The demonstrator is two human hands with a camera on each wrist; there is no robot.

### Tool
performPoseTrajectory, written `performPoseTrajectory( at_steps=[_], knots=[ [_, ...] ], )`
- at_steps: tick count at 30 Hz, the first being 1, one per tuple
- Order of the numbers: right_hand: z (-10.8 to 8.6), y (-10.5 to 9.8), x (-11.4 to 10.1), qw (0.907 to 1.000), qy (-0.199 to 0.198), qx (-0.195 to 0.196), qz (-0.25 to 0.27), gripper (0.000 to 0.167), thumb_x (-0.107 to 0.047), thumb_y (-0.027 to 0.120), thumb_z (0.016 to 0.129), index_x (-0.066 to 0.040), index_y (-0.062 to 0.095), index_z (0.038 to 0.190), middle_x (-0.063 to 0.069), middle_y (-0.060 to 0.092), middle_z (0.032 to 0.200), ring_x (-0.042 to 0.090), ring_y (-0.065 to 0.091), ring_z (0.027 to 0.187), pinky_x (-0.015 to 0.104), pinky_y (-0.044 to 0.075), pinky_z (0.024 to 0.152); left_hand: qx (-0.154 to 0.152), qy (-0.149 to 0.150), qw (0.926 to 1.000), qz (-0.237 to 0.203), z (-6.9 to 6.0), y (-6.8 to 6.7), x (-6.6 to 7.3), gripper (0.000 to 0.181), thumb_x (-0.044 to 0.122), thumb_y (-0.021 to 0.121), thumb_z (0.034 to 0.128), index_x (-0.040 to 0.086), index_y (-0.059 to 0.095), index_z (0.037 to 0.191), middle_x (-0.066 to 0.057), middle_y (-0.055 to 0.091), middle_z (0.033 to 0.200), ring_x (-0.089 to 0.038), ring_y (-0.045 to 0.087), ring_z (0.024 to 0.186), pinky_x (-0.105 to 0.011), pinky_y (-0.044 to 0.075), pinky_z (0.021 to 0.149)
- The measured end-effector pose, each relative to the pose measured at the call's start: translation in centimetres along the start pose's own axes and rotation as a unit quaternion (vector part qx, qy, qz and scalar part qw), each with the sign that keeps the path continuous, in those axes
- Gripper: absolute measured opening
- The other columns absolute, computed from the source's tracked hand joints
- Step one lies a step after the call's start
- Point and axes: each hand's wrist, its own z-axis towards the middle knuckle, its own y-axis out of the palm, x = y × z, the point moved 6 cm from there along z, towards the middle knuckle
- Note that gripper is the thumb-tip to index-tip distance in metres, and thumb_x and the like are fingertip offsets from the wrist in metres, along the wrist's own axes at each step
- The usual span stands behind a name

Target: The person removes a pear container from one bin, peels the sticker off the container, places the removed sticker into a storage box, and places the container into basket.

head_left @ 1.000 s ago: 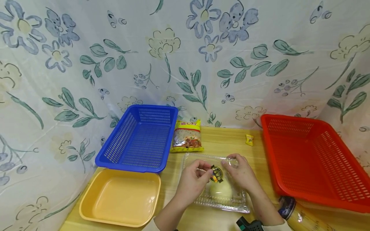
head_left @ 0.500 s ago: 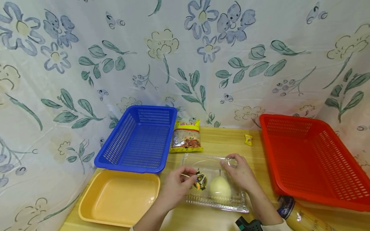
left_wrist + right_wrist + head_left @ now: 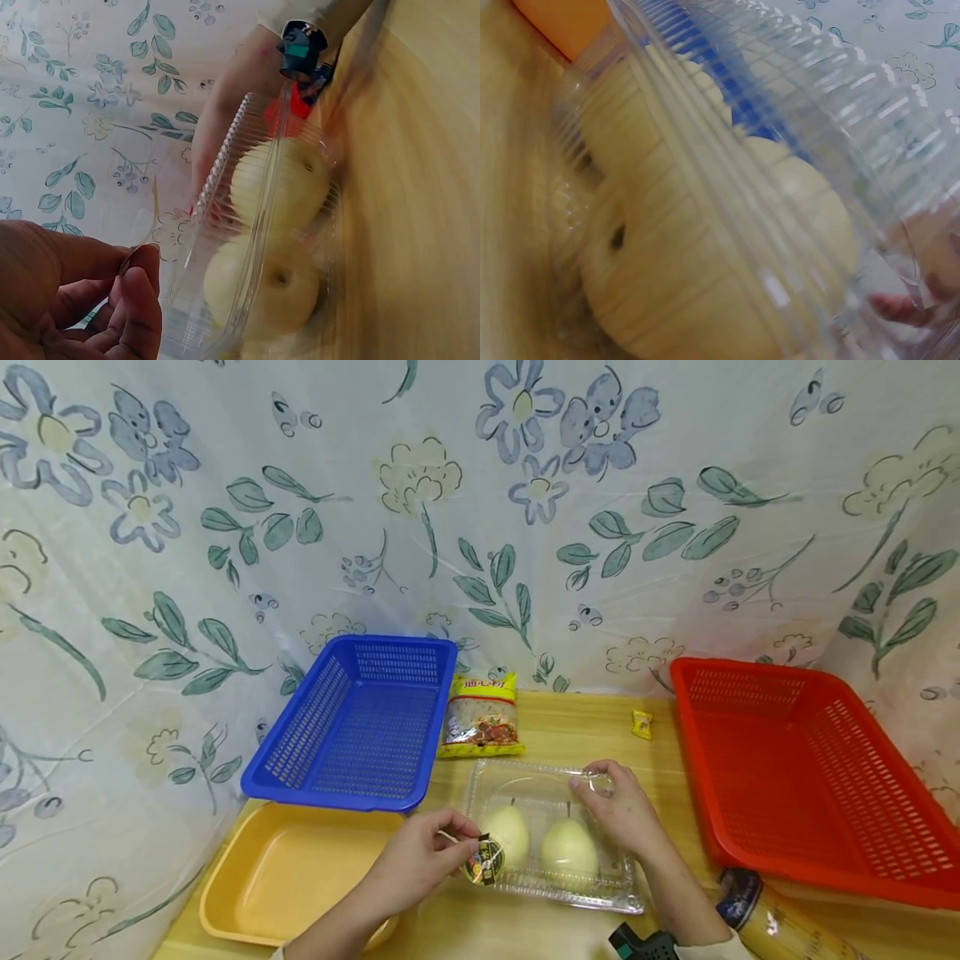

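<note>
Label [image 3: 486,862] shifts to box's [image 3: 573,900] near-left corner, apparently peeled.
Left hand [image 3: 423,857] pinches it; right hand [image 3: 624,810] grips far-right corner; pears [image 3: 569,852] still enclosed.

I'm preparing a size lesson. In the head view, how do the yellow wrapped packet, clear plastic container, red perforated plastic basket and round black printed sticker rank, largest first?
1. Red perforated plastic basket
2. Clear plastic container
3. Round black printed sticker
4. Yellow wrapped packet

Two pears [image 3: 568,852] sit in the clamshell box [image 3: 536,779]. A tub [image 3: 292,868] stands left, a basket [image 3: 795,777] right, a macaroni packet [image 3: 482,718] behind.
</note>
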Motion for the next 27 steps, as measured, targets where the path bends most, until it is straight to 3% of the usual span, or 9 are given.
performPoseTrajectory(
  at_steps=[4,7,11,14,17,23,27],
  knots=[
    [0.0,0.0,0.0,1.0000,0.001,-0.001,0.003,0.060,-0.057,0.062,0.096,-0.010,0.054,0.133,0.022,0.041,0.152,0.046,0.047,0.135,0.063,0.045,0.102,-0.034,-0.018,0.9992,0.005,-0.4,-1.3,-1.0,0.020,0.018,0.070,0.0965,0.002,0.070,0.108,-0.008,0.071,0.095,-0.006,0.060,0.065,-0.019,0.046,0.054],
    [0.0,0.0,0.1,1.0000,0.003,-0.002,0.003,0.062,-0.059,0.061,0.096,-0.011,0.053,0.134,0.022,0.041,0.153,0.047,0.046,0.137,0.065,0.044,0.104,-0.062,-0.022,0.9977,0.016,-0.8,-2.5,-1.6,0.022,0.022,0.070,0.0968,0.004,0.071,0.109,-0.008,0.071,0.097,-0.006,0.061,0.069,-0.021,0.049,0.058],
    [0.0,0.0,0.1,1.0000,0.005,-0.002,0.004,0.063,-0.060,0.061,0.095,-0.011,0.053,0.134,0.022,0.040,0.153,0.048,0.046,0.137,0.066,0.044,0.104,-0.098,-0.002,0.9947,0.033,-1.3,-4.1,-2.0,0.021,0.021,0.069,0.0976,0.003,0.071,0.110,-0.009,0.072,0.099,-0.009,0.068,0.082,-0.025,0.056,0.072],
    [-0.1,0.1,0.1,1.0000,0.006,-0.002,0.004,0.062,-0.060,0.062,0.096,-0.011,0.053,0.134,0.022,0.040,0.153,0.048,0.046,0.137,0.066,0.044,0.103,-0.119,0.018,0.9918,0.043,-1.8,-5.3,-2.2,0.020,0.020,0.068,0.0978,0.003,0.071,0.108,-0.011,0.071,0.097,-0.008,0.067,0.080,-0.024,0.056,0.070],
    [-0.1,0.1,0.1,1.0000,0.007,-0.002,0.002,0.062,-0.059,0.062,0.096,-0.011,0.053,0.134,0.022,0.040,0.153,0.047,0.047,0.136,0.064,0.046,0.102,-0.138,0.019,0.9894,0.041,-2.3,-6.2,-2.8,0.019,0.019,0.067,0.0985,0.003,0.071,0.108,-0.010,0.070,0.095,-0.006,0.066,0.079,-0.023,0.055,0.070],
    [-0.2,0.1,0.0,1.0000,0.009,-0.002,0.000,0.063,-0.060,0.061,0.096,-0.011,0.053,0.134,0.022,0.040,0.153,0.046,0.047,0.136,0.062,0.046,0.101,-0.176,-0.030,0.9838,0.008,-3.2,-8.3,-4.6,0.023,0.018,0.062,0.1015,-0.003,0.066,0.112,0.000,0.063,0.090,-0.005,0.054,0.074,-0.019,0.045,0.061],
    [-0.2,0.0,0.0,0.9999,0.010,-0.004,0.003,0.063,-0.060,0.061,0.095,-0.011,0.053,0.134,0.022,0.040,0.153,0.045,0.047,0.135,0.061,0.047,0.100,-0.180,-0.056,0.9817,0.022,-3.3,-10.0,-5.6,0.025,0.019,0.061,0.1024,-0.003,0.064,0.112,0.000,0.062,0.090,-0.007,0.051,0.072,-0.019,0.042,0.058]
  ],
)
